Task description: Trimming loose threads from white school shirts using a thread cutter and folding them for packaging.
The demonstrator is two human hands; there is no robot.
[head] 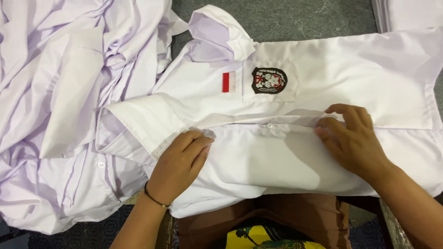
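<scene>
Fingers (pixel 196 140) of the left hand (pixel 177 166) lie nearly flat and close together, pressing down on the white shirt (pixel 277 157) just beside its folded short sleeve (pixel 143 122), gripping nothing so far as can be seen. Those of the right hand (pixel 353 138) are curled, with the tips at the buttoned front edge (pixel 277 123) of the shirt; they seem to pinch or press that edge, though whether cloth is caught between them cannot be told. The shirt lies spread front-up across the person's lap and the grey surface (pixel 286 20), its collar (pixel 217 30) pointing away, a dark badge (pixel 269 80) on the chest pocket and a small red-and-white patch (pixel 229 81) just beside it. A loose heap of other white shirts (pixel 60 106) lies to the left, touching the sleeve, and another bit of white cloth (pixel 410 14) shows at the far right corner. A thin black band (pixel 154 198) circles the left wrist. By its look the shirt is light, thin and soft: it will crease, slide and sag rather than hold shape. The firmer parts, judged from their doubled cloth, are the collar, the sleeve hem and the buttoned edge, and these give the surest hold; the open panels would bunch under a pinch and are better smoothed with a flat palm.
</scene>
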